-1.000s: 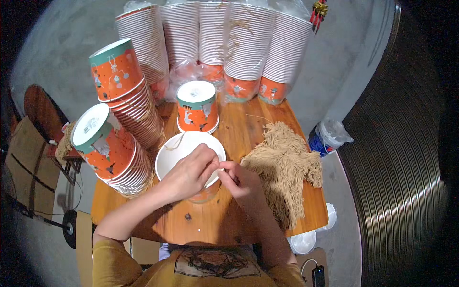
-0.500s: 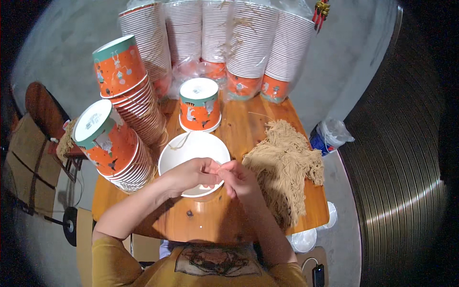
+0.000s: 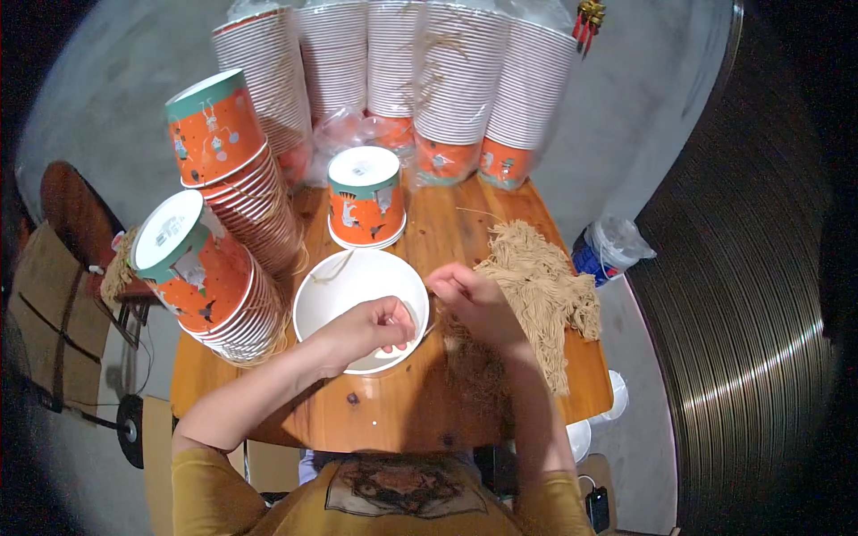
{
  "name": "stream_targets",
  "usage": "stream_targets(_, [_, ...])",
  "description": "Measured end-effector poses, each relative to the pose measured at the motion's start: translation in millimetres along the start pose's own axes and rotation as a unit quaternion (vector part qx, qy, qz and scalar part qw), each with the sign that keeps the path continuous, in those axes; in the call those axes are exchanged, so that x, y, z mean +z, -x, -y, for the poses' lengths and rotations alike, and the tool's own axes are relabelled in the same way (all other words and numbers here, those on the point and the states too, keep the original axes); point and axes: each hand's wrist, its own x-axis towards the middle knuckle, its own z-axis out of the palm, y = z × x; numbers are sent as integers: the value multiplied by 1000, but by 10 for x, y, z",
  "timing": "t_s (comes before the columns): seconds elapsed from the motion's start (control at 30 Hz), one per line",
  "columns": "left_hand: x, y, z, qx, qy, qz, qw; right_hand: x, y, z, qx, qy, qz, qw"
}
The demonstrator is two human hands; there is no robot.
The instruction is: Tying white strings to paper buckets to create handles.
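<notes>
A white paper tub (image 3: 335, 299) stands mouth up in front of me, with a tan strand (image 3: 332, 268) over its far left inner wall. Over the tub's near right part, my left hand (image 3: 380, 327) is closed in a pinch; whatever it holds is too small to name. My right hand (image 3: 472, 302), also closed with fingertips pressed together, hovers just right of the rim; anything in it is hidden. Under and beside my right forearm lies a heap of tan twine strands (image 3: 536, 277). Behind the tub, a short upside-down stack of orange tubs (image 3: 366, 210) shows a white base.
Two tall leaning stacks of orange tubs (image 3: 192, 268) with strands on them stand at the left. Several plastic-wrapped tub stacks (image 3: 460, 80) line the back of the wooden table (image 3: 295, 411). A blue bucket (image 3: 597, 259) with a plastic bag stands beyond the right edge.
My hands were together over the tub's near right rim. The right one has moved away to the right and slightly farther off, while the left stays about where it was.
</notes>
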Motion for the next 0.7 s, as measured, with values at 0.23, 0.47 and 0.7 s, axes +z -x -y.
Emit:
stream_targets(0.23, [-27,-19,26,11,-24,1,1000,25,-34,730,39,-62,91,993])
stream_targets(0.47, [59,-14,-114,42,36,-15,998,-92,128,648,59,-28,117,991])
stream_targets(0.7, [78,-54,-102,18,23,7,1000,-136,18,663,86,-136,185,969])
